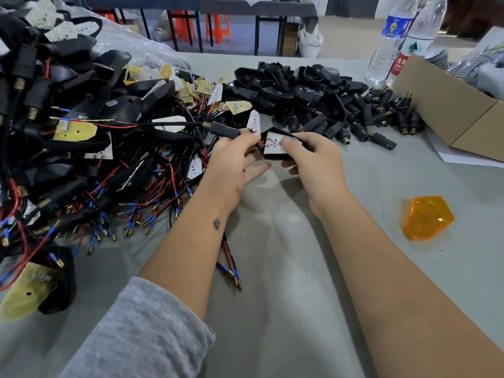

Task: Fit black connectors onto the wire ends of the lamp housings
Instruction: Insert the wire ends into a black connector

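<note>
Right hand point(313, 162) grips black lamp housing point(278, 152) just above grey table point(272, 268): thumb pressed on white LED board point(274, 144) inside, fingers curled under shell. Left hand point(231, 165) pinches red wire point(262, 144) at board's left edge with thumb and forefinger; other fingers loosely spread below. Black connector point(223, 130) with brass end lies just above left hand; contact unclear. Loose connector heap point(381, 118) right of housing, near cardboard box point(458, 110). Wired housings pile point(81, 145) at left. Orange lens point(425, 218) lies well apart, right.

Bare cloth point(272, 268) between wire tangle point(95, 173) (left) and orange lens point(425, 218); connector heap point(341, 105) beyond.
</note>
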Tool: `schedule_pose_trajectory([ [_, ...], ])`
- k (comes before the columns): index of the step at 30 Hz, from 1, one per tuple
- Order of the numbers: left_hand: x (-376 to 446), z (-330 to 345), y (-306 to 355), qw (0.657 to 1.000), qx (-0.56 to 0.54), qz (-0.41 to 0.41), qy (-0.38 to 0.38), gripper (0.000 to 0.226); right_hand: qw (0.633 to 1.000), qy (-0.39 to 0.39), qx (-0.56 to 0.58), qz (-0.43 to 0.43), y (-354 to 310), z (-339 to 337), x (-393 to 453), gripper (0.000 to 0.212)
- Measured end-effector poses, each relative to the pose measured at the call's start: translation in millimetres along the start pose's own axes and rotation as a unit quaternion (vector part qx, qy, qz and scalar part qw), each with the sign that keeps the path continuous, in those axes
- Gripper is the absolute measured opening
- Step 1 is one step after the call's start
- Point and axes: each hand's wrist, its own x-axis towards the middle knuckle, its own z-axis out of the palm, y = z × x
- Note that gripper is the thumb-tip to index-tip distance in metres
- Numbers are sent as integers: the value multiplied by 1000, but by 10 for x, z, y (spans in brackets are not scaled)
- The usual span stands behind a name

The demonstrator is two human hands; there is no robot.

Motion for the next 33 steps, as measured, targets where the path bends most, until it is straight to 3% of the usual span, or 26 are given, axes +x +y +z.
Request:
schedule_pose_trajectory([
  [6, -17, -22, 56, 997, -79, -21, 14, 20, 984, 40, 165, 55, -48, -44, 21, 13],
  [11, 17, -80, 85, 986, -155, 3, 61, 41, 965, 77, 237, 85, -61, -80, 52, 26],
  [17, 19, -83, 74, 985, -144, 54, 79, 13, 967, 74, 231, 81, -47, -91, 58, 14],
  [22, 27, -40, 47, 986, -100, 82, 103, 14, 978, 61, 193, 52, -27, -87, 54, 12],
  [26, -41, -17, 43, 990, -68, 78, 95, 14, 965, 63, 243, 74, -25, -108, 49, 13],
  [30, -192, -26, 190, 986, 156, -12, 57, 19, 948, 77, 294, 88, -51, -116, 60, 16],
  [32, -276, -80, 311, 948, 316, -21, 37, 27, 948, 73, 297, 85, -81, -95, 55, 13],
  [33, -296, -132, 363, 906, 419, 25, 50, 28, 948, 69, 299, 85, -97, -84, 51, 13],
])
